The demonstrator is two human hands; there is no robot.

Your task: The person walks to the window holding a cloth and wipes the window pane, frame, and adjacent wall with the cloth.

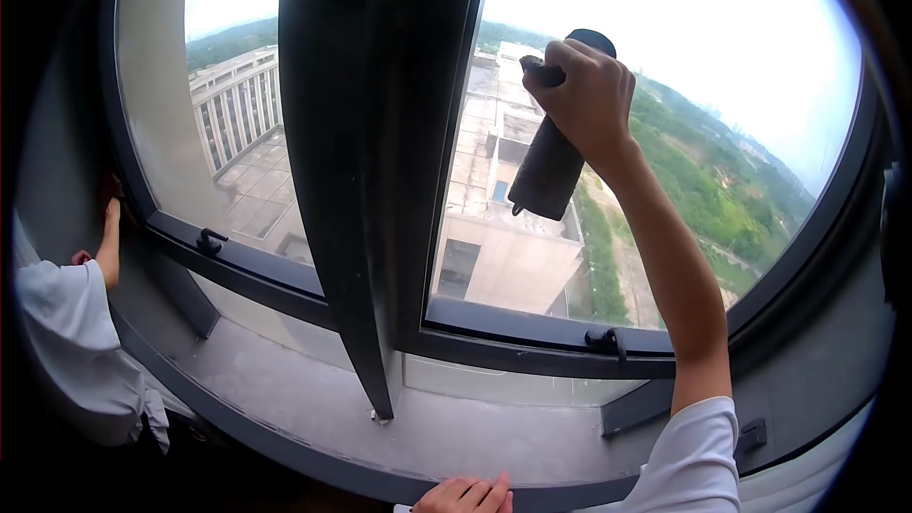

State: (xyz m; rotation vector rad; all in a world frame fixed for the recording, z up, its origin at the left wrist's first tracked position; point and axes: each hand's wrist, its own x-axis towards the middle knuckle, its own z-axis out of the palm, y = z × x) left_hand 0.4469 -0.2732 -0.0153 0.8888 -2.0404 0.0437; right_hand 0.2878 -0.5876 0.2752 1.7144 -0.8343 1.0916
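Observation:
Raised high in front of the right window pane [703, 171], my right hand [589, 104] has its fingers wrapped round a dark grey cloth [549, 171]. The cloth hangs below the hand in a long fold, with a small loop at its lower corner. Part of it bulges above the knuckles. It lies against or very close to the glass; I cannot tell which. At the bottom of the view my left hand [465, 494] rests by the near edge of the sill, fingers stretched out, holding nothing visible.
Black handles sit on the right frame [603, 337] and the left frame [211, 240]. A thick dark post [366, 133] divides the panes. At the far left is another person in a white top [71, 342], one hand near the frame. A grey ledge [494, 427] runs below.

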